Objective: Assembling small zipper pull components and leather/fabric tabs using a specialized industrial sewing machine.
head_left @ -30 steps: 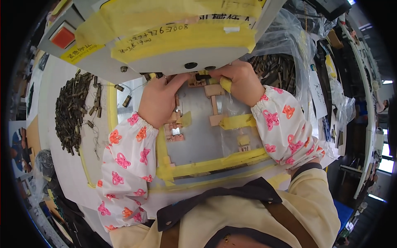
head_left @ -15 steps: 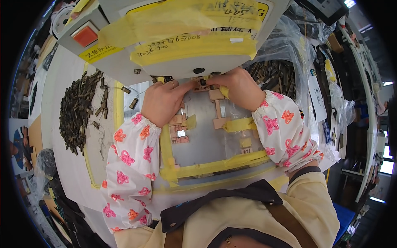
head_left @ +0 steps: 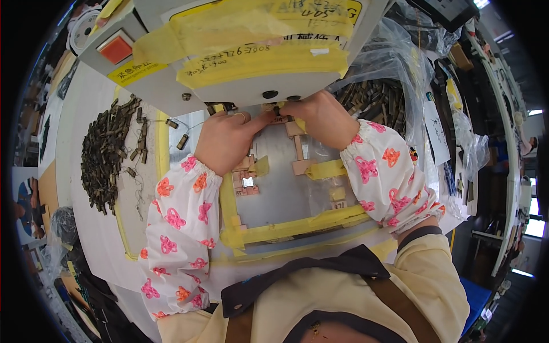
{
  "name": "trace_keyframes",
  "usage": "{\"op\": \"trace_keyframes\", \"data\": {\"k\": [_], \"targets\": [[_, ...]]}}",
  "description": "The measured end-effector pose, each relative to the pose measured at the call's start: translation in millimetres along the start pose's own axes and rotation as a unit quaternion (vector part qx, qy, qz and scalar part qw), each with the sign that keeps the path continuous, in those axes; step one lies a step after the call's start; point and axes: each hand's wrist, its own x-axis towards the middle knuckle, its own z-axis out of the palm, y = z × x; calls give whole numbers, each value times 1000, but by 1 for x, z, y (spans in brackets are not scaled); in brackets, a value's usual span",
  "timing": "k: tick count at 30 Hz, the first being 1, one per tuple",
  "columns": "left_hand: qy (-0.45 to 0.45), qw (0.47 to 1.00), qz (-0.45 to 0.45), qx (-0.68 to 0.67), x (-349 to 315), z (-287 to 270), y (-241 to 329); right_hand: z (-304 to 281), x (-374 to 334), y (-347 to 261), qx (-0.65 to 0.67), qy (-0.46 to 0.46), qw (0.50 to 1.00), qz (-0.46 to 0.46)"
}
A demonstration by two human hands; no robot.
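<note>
Under the front housing of a grey machine (head_left: 229,91), both my hands meet at a small dark piece (head_left: 277,110). My left hand (head_left: 226,140) reaches it from the left, its index finger stretched to the piece and the thumb side partly hidden. From the right, my right hand (head_left: 323,121) pinches at the same spot with bent fingers. The piece lies against a small pinkish block (head_left: 280,120) on the metal plate (head_left: 274,191). It is too small and covered to name its kind. Floral sleeve covers wrap both forearms.
A heap of small dark cylindrical pieces (head_left: 106,157), some strung on thread, lies on the left. Similar pieces (head_left: 374,106) sit by clear plastic (head_left: 403,63) at the right. Yellow tape (head_left: 297,226) edges the plate. A red button (head_left: 115,50) is on the machine.
My right hand has moved slightly left and inward toward the small dark piece. My left hand stays nearly in place. The whole view has shifted a little.
</note>
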Motion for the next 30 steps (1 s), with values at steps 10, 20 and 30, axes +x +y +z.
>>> {"op": "trace_keyframes", "data": {"k": [10, 20, 30], "targets": [[17, 999, -29, -13, -5, 3, 6, -2, -2, -7, -95, -29, 995, -18], [44, 996, -52, -54, 1, 4, -6, -11, 5, -1, -120, -14, 992, -32], [25, 996, -55, -67, 0, 3, -4, -5, 2, 2, -123, -13, 992, -28]]}}
